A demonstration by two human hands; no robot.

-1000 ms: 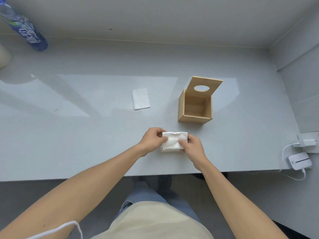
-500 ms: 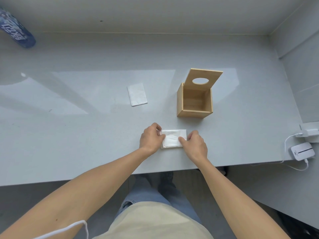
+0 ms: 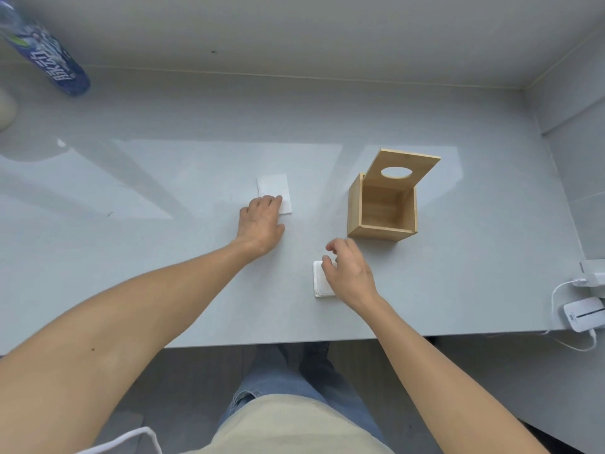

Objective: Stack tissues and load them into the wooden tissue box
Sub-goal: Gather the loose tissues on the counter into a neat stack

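On glossy grey table [image 3: 131, 257], left hand [image 3: 262, 221] flat on square tissue [image 3: 273, 188], right hand [image 3: 348, 273] loose over folded tissue stack [image 3: 319, 283], hinged wooden box [image 3: 383, 208].

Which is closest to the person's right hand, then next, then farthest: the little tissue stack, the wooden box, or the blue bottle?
From the right hand:
1. Tissue stack: right under its fingers, at the table's near edge.
2. Wooden tissue box: just beyond the hand, a little to the right, lid open.
3. Blue bottle: far off in the back left corner.
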